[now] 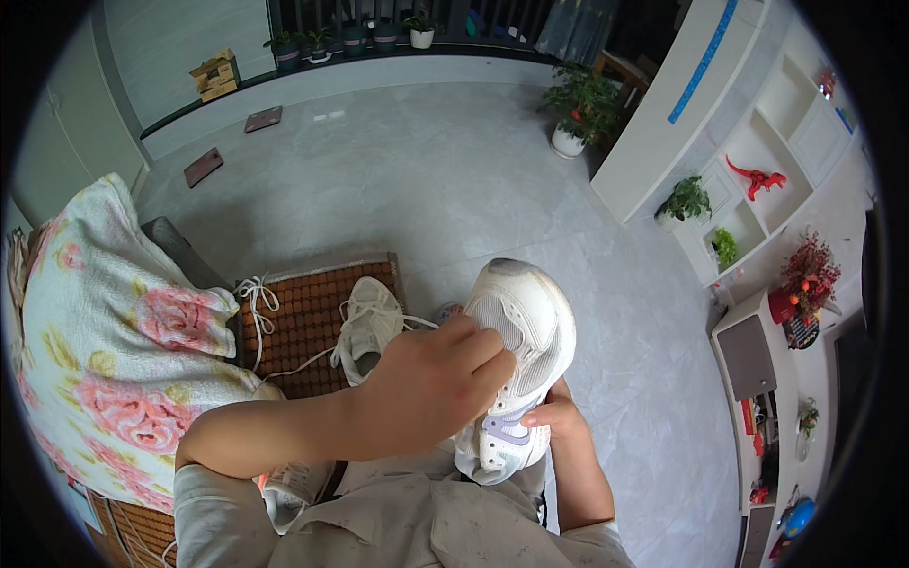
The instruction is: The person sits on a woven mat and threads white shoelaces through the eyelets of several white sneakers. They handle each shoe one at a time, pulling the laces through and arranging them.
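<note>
A white sneaker [529, 312] with lilac side panels is held upright in front of me, toe pointing away. My right hand [561, 419] grips its right side, thumb over the lilac panel. My left hand [447, 380] is curled at the shoe's throat; what its fingertips hold is hidden behind the knuckles. Several eyelets along the side show no lace through them. Left of my left hand, a second white sneaker [371, 319] with loose laces lies on a brown woven mat [305, 319]. Another light shoe [287, 497] is partly covered by my left forearm.
A loose white shoelace [259, 305] lies at the mat's left edge. A floral towel [135, 355] drapes over the seat at left. Potted plants [579, 106], a cardboard box [215, 74] and a white cabinet [746, 397] stand around the grey tiled floor [426, 163].
</note>
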